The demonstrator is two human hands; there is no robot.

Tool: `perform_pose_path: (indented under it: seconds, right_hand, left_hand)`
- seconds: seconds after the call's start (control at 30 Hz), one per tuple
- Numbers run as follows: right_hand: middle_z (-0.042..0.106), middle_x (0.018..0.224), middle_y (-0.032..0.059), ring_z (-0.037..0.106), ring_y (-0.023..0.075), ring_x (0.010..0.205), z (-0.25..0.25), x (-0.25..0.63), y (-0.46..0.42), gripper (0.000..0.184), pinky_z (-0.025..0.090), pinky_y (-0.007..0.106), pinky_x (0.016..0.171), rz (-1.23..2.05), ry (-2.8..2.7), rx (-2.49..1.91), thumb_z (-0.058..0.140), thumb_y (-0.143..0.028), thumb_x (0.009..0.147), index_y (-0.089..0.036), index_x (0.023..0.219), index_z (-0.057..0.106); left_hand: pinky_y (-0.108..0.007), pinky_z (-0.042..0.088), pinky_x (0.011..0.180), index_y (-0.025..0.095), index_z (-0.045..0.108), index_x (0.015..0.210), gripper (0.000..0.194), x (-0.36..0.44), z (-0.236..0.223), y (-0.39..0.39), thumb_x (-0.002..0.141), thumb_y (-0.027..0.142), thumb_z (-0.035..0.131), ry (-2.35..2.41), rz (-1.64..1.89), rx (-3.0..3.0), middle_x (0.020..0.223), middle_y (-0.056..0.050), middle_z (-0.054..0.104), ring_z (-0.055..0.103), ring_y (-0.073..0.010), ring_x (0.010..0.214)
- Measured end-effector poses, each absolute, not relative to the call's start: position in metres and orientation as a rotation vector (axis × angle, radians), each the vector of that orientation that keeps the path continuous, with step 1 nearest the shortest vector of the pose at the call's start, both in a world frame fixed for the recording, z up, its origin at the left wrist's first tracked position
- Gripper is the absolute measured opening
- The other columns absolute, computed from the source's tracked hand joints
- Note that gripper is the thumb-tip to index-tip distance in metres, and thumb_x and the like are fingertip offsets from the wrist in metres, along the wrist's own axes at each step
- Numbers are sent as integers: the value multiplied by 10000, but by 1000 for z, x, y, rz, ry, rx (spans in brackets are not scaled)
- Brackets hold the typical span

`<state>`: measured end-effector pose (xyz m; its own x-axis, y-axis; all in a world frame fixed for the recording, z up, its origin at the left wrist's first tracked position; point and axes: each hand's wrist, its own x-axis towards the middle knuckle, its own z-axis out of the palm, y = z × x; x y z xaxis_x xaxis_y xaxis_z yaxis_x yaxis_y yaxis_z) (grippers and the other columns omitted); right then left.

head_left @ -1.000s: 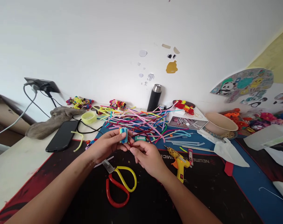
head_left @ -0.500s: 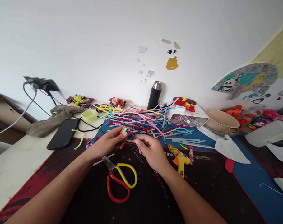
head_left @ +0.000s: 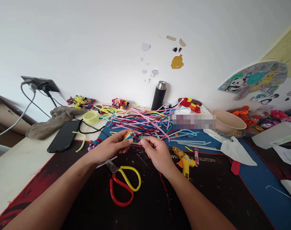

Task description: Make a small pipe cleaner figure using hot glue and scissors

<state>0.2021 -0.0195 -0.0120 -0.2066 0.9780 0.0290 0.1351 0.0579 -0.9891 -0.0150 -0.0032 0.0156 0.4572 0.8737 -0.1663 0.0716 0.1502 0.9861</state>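
My left hand (head_left: 110, 147) pinches a small striped bundle of coiled pipe cleaners (head_left: 127, 134), orange, green and blue, just above the dark desk mat (head_left: 71, 191). My right hand (head_left: 155, 151) is closed on a dark red glittery pipe cleaner (head_left: 165, 191). Its tip meets the bundle, and its tail runs under my right wrist toward the near edge. Right behind both hands lies a big pile of coloured pipe cleaners (head_left: 145, 121).
Red and yellow scissors (head_left: 122, 183) lie below my hands, and a yellow glue gun (head_left: 184, 159) to the right. Left are a black phone (head_left: 64, 135), a grey cloth (head_left: 54, 121) and a yellow tape roll (head_left: 91, 117). Behind stand a black flask (head_left: 159, 95) and a beige bowl (head_left: 228, 123).
My right hand has picked up the dark red pipe cleaner and brought its tip to the bundle. My left hand turned the bundle and lowered it a little.
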Motion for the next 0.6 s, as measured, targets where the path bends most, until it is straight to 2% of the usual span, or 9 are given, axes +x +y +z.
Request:
perform_pose_path:
  seconds: [0.07,0.2,0.3,0.47,0.6]
  right_hand:
    - [486,613,-33,411,149,559,-13,202,-19,413,310,284,522,1251,-1477,-1190,684,-610,971,-207,912,754]
    - [494,626,-34,398,143,554,-14,202,-19,406,304,282,516,1261,-1476,-1184,689,-604,970,-208,912,756]
    - [492,636,-32,387,139,555,-14,201,-19,417,286,279,511,1261,-1472,-1176,693,-615,965,-207,905,755]
    - [497,646,-29,406,142,561,-14,201,-20,407,295,283,522,1256,-1478,-1176,689,-603,976,-206,916,759]
    - [510,647,-28,427,142,568,-12,201,-21,381,323,286,541,1237,-1485,-1181,679,-564,986,-198,920,764]
  left_hand:
    - [-266,325,580,224,598,1026,472,-14,17,-4,909,645,778,948,719,1299,724,45,521,424,-146,633]
    - [-275,299,571,228,561,917,506,-14,16,-4,929,708,720,960,711,1335,705,41,510,397,-146,625]
    - [-279,333,601,225,544,860,505,-16,10,-3,954,698,697,947,742,1302,718,34,508,415,-149,646]
    - [-287,414,657,214,607,898,447,-15,1,-2,939,634,757,958,833,1112,803,13,546,488,-156,702]
    - [-275,417,652,208,626,939,455,-14,0,-2,888,614,826,980,856,1027,836,10,562,503,-153,720]
